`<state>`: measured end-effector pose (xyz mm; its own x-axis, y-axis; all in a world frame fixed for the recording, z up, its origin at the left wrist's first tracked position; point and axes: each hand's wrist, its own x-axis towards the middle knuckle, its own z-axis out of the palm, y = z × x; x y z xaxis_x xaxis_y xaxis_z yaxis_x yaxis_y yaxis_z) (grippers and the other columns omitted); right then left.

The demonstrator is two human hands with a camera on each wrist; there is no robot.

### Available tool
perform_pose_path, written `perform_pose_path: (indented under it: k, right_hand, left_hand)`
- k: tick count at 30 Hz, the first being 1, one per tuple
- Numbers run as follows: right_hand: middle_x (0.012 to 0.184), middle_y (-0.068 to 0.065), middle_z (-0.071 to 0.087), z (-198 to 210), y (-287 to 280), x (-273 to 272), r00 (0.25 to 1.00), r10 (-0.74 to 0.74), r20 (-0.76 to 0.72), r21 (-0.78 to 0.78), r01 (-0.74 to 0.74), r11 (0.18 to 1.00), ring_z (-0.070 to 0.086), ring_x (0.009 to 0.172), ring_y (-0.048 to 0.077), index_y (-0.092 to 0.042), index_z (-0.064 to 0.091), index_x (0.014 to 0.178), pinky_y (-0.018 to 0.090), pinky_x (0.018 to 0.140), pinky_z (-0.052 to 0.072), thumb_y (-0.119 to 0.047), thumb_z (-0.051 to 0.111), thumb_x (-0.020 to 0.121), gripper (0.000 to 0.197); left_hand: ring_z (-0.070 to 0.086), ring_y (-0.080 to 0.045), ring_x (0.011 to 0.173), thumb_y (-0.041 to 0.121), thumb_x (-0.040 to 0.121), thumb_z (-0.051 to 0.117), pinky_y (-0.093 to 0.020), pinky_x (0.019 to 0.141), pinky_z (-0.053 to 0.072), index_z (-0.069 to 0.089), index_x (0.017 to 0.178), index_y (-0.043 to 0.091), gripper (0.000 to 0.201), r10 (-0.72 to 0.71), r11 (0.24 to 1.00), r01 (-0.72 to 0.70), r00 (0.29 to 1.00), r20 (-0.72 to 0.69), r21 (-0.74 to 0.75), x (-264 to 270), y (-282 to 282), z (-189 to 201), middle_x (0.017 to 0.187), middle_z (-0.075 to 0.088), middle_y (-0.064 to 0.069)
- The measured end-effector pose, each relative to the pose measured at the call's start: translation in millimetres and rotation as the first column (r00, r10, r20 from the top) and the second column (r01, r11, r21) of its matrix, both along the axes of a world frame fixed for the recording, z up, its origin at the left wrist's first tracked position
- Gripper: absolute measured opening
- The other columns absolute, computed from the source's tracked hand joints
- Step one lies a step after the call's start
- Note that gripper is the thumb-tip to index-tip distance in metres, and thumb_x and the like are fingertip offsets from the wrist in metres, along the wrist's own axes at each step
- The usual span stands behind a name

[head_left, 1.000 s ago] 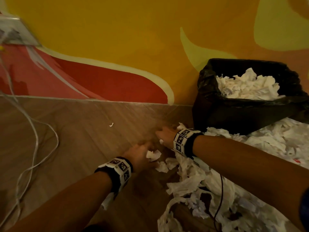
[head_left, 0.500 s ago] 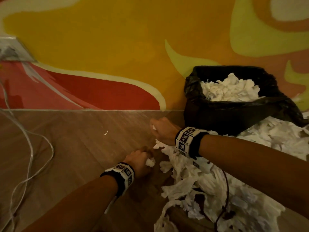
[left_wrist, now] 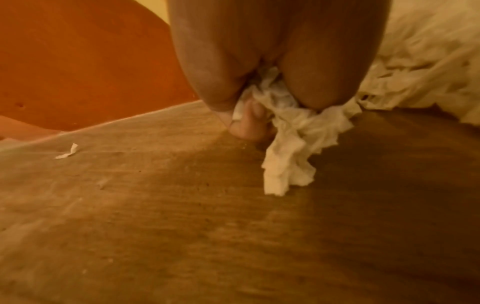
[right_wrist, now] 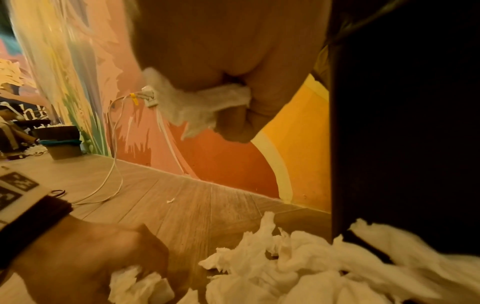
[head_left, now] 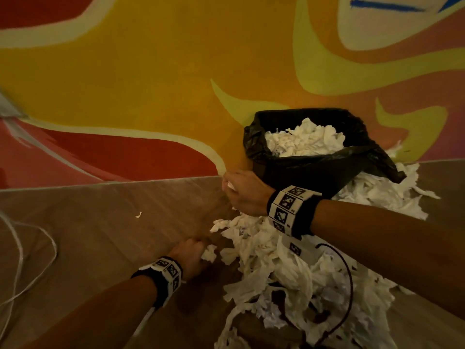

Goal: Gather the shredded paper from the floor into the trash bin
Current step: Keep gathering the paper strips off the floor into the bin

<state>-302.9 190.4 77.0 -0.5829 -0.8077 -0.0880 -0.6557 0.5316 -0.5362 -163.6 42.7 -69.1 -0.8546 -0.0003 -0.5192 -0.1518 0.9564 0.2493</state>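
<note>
My left hand point(head_left: 190, 253) is low on the floor point(head_left: 88, 238), fingers curled tight round a wad of shredded paper point(left_wrist: 291, 148). My right hand point(head_left: 245, 192) is raised beside the trash bin point(head_left: 302, 170), clenched on another scrap point(right_wrist: 207, 102). The main paper pile point(head_left: 289, 273) lies between my arms, spilling around the half-full bin.

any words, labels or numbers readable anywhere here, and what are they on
"nk": partial white letters on the mural, cut off, rest unreadable.
Wristbands: black-and-white square code markers; tiny print beside them is too small to read.
Blue strokes at the top of the wall: cropped, not legible.
Shredded paper: faint print specks, too blurred to read.
Trash bin: no text visible.
</note>
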Motion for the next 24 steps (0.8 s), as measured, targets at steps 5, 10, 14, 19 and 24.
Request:
perform_pose_path:
  k: [5,10,14,19,24]
  right_hand:
    - [0.079,0.001,0.053,19.1,11.9,-2.5,0.997,-0.006,-0.080,-0.063,0.001,0.998,0.045,0.073,0.015,-0.014,0.051,0.077,0.025,0.065,0.029,-0.020,0.045,0.096,0.021]
    - [0.092,0.017,0.063,42.5,26.1,-13.3,0.992,0.118,0.044,-0.083,-0.114,0.990,0.055,0.082,0.027,0.007,0.063,0.090,0.011,0.066,0.036,-0.002,0.039,0.098,0.026]
    - [0.063,-0.003,0.049,64.1,43.5,-23.5,0.995,0.002,0.096,-0.232,0.020,0.972,0.043,0.054,0.009,-0.001,0.059,0.097,0.013,0.046,0.032,-0.010,0.035,0.098,0.025]
    - [0.056,-0.011,0.046,90.4,65.0,-42.4,0.994,-0.099,0.039,-0.462,0.106,0.881,0.040,0.044,0.001,-0.004,0.056,0.092,0.012,0.045,0.029,-0.010,0.035,0.097,0.022]
    - [0.068,-0.015,0.047,112.1,88.1,-75.7,0.971,-0.230,-0.070,-0.472,0.171,0.865,0.047,0.064,-0.005,-0.006,0.058,0.094,0.011,0.059,0.032,-0.025,0.028,0.091,0.036]
  left_hand:
    - [0.056,-0.023,0.113,0.037,0.096,0.047,-0.026,0.090,0.044,0.050,0.131,0.018,0.039,-0.002,1.000,0.002,1.000,0.023,-0.021,-13.8,10.8,10.9,0.127,0.056,-0.006]
    - [0.057,-0.014,0.097,0.019,0.091,0.061,-0.021,0.074,0.042,0.036,0.140,0.020,0.055,0.296,0.927,-0.206,0.916,-0.272,0.315,-48.4,7.0,52.3,0.113,0.053,0.007]
    - [0.062,-0.005,0.069,0.004,0.090,0.055,-0.024,0.056,0.048,0.055,0.115,0.030,0.036,0.506,0.805,-0.179,0.706,-0.496,0.566,-81.4,9.3,107.5,0.099,0.066,0.001]
    - [0.040,-0.002,0.046,0.009,0.089,0.050,-0.017,0.047,0.033,0.045,0.076,0.033,0.027,0.625,0.727,-0.042,0.456,-0.634,0.686,-124.5,39.6,188.1,0.057,0.047,0.013]
    - [0.042,0.000,0.046,0.015,0.095,0.050,-0.013,0.040,0.028,0.036,0.104,0.020,0.018,0.549,0.752,0.136,0.412,-0.727,0.645,-163.4,81.9,235.1,0.067,0.043,0.007]
